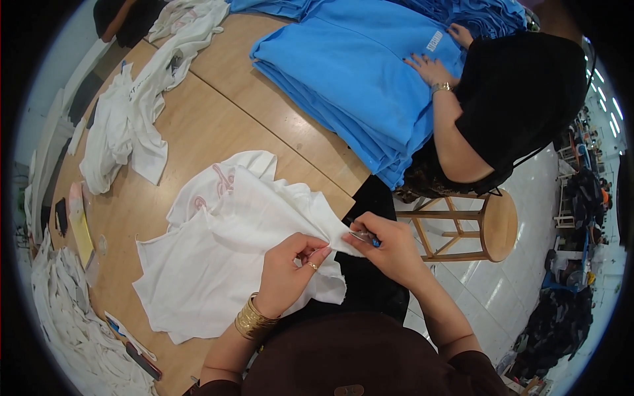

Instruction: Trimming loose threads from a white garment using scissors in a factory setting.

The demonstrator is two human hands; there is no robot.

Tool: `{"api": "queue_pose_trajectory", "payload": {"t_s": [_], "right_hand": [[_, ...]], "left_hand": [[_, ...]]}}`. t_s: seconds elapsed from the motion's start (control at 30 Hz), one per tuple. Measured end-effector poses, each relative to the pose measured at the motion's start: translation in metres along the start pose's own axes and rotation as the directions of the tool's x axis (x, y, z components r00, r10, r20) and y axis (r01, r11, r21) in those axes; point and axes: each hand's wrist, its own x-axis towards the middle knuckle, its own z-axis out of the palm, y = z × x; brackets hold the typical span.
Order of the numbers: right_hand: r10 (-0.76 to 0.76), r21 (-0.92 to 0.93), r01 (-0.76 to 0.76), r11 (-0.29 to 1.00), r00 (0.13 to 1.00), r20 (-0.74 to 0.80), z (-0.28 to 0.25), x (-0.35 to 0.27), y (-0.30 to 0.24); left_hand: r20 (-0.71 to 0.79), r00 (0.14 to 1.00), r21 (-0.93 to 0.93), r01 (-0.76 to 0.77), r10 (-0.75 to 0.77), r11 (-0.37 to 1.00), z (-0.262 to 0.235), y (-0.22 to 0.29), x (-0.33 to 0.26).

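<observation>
A white garment (228,228) with pink lettering lies spread over the table's near edge, its right end lifted between my hands. My left hand (290,267) is closed, pinching the garment's edge between thumb and fingertips. My right hand (389,249) is closed around what look like small thread snips (364,236), with a metal part and a blue end. Its fingertips also press on the garment's raised corner, a short way right of my left hand. My palm and fingers hide most of the snips.
Across the wooden table (198,119), a co-worker's hands (429,69) rest on stacked blue garments (350,72). More white garments (125,125) lie at left. A wooden stool (498,226) stands at right. Near the left edge are a black-and-red tool (142,360) and a dark phone-like object (61,216).
</observation>
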Motion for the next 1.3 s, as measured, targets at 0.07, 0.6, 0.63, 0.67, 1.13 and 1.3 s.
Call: {"api": "queue_pose_trajectory", "payload": {"t_s": [0.07, 0.6, 0.63, 0.67, 1.13, 1.3], "right_hand": [[-0.052, -0.145, 0.036, 0.989, 0.992, -0.112, 0.001, -0.003, 0.009], [0.391, 0.196, -0.541, 0.818, 0.772, 0.502, -0.002, -0.028, -0.033], [0.397, 0.174, -0.539, 0.824, 0.769, 0.501, -0.002, -0.028, -0.033], [0.403, 0.153, -0.536, 0.83, 0.766, 0.5, -0.002, -0.028, -0.032], [0.301, 0.061, -0.333, 0.941, 0.906, 0.297, 0.016, -0.035, -0.026], [0.35, 0.177, -0.393, 0.902, 0.907, 0.234, 0.022, -0.034, -0.024]], "left_hand": [[0.002, 1.0, -0.036, -0.012, 0.012, 0.999, 0.001, 0.003, 0.0], [-0.079, 0.989, 0.069, -0.122, 0.127, 0.99, 0.01, 0.002, -0.001], [-0.081, 0.989, 0.071, -0.119, 0.125, 0.99, 0.01, 0.002, -0.001], [-0.08, 0.989, 0.072, -0.119, 0.124, 0.99, 0.011, 0.002, -0.001], [-0.1, 0.981, 0.058, -0.162, 0.167, 0.985, 0.016, -0.004, -0.002], [-0.102, 0.98, 0.072, -0.166, 0.173, 0.983, 0.018, 0.001, -0.002]]}}
